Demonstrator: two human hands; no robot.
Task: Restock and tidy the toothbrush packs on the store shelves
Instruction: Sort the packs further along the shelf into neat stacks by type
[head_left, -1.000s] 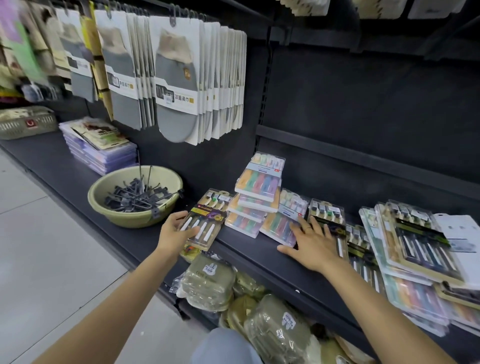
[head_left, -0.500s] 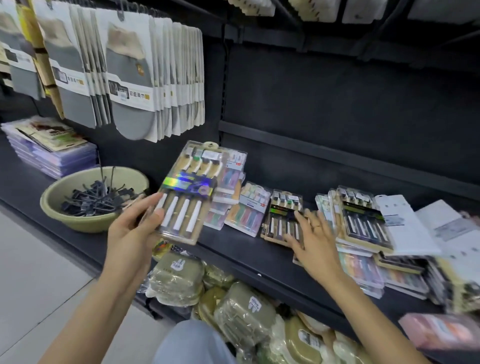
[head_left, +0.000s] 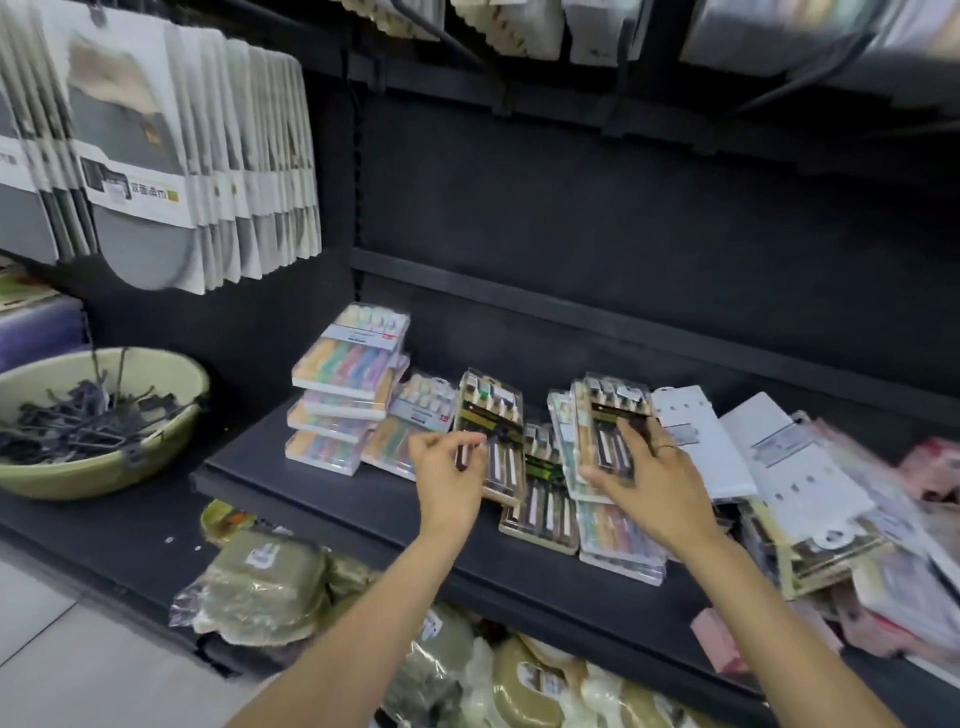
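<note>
On the black shelf (head_left: 332, 499) lie many toothbrush packs. My left hand (head_left: 449, 480) pinches the left edge of a dark toothbrush pack (head_left: 493, 423) that leans over another dark pack (head_left: 543, 512) lying flat. My right hand (head_left: 647, 480) grips a second dark pack (head_left: 610, 415) on top of a pile, thumb at its lower left, fingers on its right side. A neat stack of pastel packs (head_left: 345, 376) stands at the left, with one more pastel pack (head_left: 415, 423) leaning against it.
Face-down white-backed packs (head_left: 727, 452) and a jumbled heap lie to the right. A green bowl of black hooks (head_left: 98, 431) sits at the left. Grey carded goods (head_left: 156, 156) hang above it. Green wrapped bundles (head_left: 260, 587) fill the shelf below.
My left hand carried the dark pack from the left end to the middle of the shelf. My right hand moved from the flat dark pack onto the pack on the pile.
</note>
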